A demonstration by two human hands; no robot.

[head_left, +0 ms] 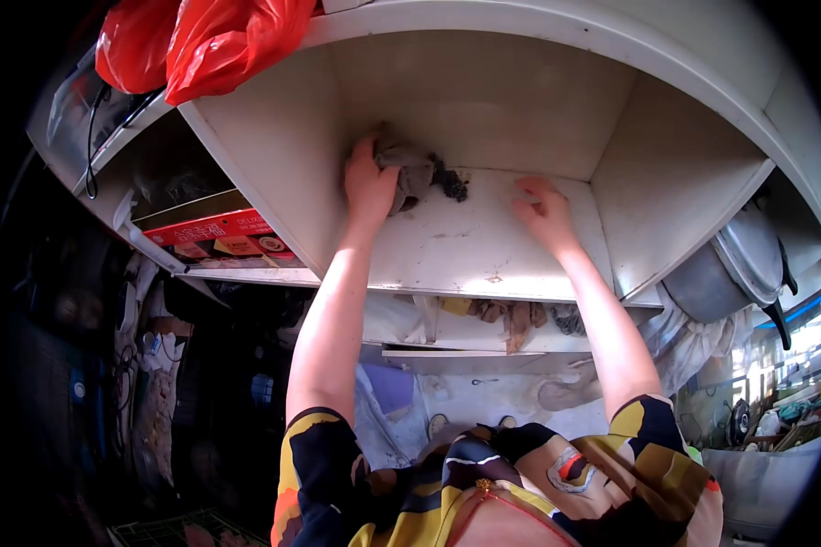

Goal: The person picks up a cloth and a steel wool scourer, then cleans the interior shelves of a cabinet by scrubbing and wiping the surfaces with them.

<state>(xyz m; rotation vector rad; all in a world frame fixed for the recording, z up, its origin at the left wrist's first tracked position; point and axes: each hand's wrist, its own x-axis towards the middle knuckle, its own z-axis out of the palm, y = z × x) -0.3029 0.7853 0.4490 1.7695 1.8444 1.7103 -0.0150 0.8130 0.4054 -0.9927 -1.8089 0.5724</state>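
My left hand [371,185] is closed on a crumpled grey cloth [414,171] near the left wall of a white cupboard compartment [483,232]. Beside the cloth, on its right, lies a dark, crumbly-looking clump [451,183]; I cannot make out what it is. My right hand [544,211] is over the right part of the shelf floor, its fingers bent and apart, with nothing in them. Dark smudges and specks mark the shelf floor between my hands.
Red plastic bags [233,41] hang at the upper left. A red box [219,232] sits in the left compartment. A metal pot with dark handles [734,260] stands to the right. Below is a shelf with crumpled items [520,319].
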